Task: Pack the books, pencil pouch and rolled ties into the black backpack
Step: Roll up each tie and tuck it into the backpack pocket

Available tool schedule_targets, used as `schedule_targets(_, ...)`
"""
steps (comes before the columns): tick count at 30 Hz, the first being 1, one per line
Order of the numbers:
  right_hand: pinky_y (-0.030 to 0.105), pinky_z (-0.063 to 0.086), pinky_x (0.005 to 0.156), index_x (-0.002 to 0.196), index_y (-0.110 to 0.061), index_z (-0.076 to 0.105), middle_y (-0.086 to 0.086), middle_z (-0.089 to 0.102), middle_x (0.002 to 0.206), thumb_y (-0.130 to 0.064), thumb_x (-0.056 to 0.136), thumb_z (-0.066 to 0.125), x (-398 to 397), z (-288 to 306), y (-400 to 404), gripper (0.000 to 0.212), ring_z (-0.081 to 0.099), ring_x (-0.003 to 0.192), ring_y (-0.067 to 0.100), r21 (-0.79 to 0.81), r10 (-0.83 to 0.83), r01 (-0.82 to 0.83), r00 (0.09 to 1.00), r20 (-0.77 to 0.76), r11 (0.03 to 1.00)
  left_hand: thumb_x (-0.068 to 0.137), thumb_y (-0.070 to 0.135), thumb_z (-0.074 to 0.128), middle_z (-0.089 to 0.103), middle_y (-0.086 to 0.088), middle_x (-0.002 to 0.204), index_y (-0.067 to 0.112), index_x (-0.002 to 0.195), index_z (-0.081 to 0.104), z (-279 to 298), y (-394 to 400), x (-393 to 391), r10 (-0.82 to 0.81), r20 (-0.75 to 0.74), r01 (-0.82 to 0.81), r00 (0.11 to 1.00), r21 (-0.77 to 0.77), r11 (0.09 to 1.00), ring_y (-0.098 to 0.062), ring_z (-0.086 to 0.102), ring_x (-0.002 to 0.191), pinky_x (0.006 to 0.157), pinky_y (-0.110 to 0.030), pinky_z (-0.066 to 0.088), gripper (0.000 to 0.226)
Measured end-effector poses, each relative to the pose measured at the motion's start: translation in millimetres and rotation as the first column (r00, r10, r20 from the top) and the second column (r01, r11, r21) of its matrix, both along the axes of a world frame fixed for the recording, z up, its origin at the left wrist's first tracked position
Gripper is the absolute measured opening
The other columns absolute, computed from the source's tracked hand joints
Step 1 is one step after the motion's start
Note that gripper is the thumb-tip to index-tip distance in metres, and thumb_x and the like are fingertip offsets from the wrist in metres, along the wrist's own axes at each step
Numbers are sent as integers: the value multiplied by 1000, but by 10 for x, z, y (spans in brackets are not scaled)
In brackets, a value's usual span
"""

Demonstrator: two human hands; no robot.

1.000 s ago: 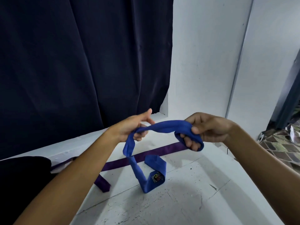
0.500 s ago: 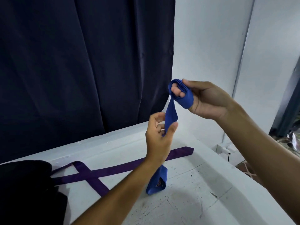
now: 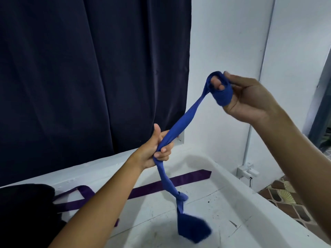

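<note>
Overhead and to the left, a dark navy curtain fills most of the view, hanging beside a white painted wall. Below them runs a scuffed white tabletop with a raised rim. At its lower left edge sits a black fabric backpack, only partly in view. A long purple necktie lies flat across the table behind the arms, one end looping near the backpack. Held in the air above the table is a blue cloth necktie, pulled taut between both hands, its twisted wide end hanging down to the tabletop. The right hand has the narrow end wound around its fingers, the thumb pressing on the coil. The left hand is closed in a fist around the tie's middle.
</note>
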State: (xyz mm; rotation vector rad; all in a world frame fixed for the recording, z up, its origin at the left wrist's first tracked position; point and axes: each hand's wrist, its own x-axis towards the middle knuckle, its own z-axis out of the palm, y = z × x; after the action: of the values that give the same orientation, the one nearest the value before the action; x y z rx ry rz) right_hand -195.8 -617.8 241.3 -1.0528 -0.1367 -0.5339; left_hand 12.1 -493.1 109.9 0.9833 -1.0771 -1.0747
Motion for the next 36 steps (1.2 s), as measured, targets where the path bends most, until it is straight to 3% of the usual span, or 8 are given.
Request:
schedule_targets(4,16,49,65,84,-8,48,4,51,68,-13,101,37,-67,151,13,21,54,60,12,-49,-44,46,999,31,998,53,89,56,29,6,47,8,96,57,-26,15,243,9,77,-23,997,174,985,-10,37,45,60,-24,45,91)
schedule_targets(7,16,51,69,85,-5,54,6,54,69,-13,99,39,-44,186,90,22,56,62,12,-185,-54,45,998,-41,982,77,84,36,51,-1,58,8,98,58,-38,-51,338,282,372,-412,884,339,846,-18,53,65,74,-33,48,82)
schedule_targets(12,21,52,74,92,-3,55,8,56,75,-13,98,40,84,135,144,20,57,69,14,-290,10,-50,990,-137,956,96,31,56,66,5,96,19,103,65,328,-194,65,860,197,-808,470,-297,509,-12,61,93,82,-31,53,17)
schedule_targets(16,21,53,74,97,-2,55,9,57,77,-15,98,41,108,182,174,19,58,70,14,-251,33,-65,991,-129,966,77,33,76,65,5,106,18,108,62,582,-193,-621,833,240,-572,498,-632,523,-9,62,101,79,-23,53,38)
schedule_targets(20,21,53,77,102,-1,53,9,61,78,-14,99,41,100,200,192,17,59,72,14,-192,22,-39,996,-90,981,70,33,86,69,6,105,15,114,64,572,-291,-857,801,285,-647,526,-478,594,-8,66,92,76,-21,55,53)
schedule_targets(25,25,56,81,110,2,56,16,68,89,-12,98,47,78,159,170,20,65,77,19,-68,-29,24,997,-77,997,88,13,68,67,1,71,10,84,68,441,-341,-899,755,254,-626,605,-434,647,-8,63,68,68,-25,55,5)
schedule_targets(29,23,55,80,108,4,54,16,65,88,-11,99,45,55,142,150,19,66,78,19,-86,-50,46,998,-43,995,93,20,60,43,-21,70,-16,77,48,419,-311,-830,576,133,-526,807,-283,802,-27,39,70,67,-41,37,42)
schedule_targets(36,29,58,75,113,11,56,23,68,98,-3,94,53,109,29,35,24,72,83,29,-104,-265,255,958,-106,961,97,15,56,66,-12,73,-5,87,66,279,-137,-769,449,87,-431,889,-169,887,-17,66,64,61,-25,54,24)
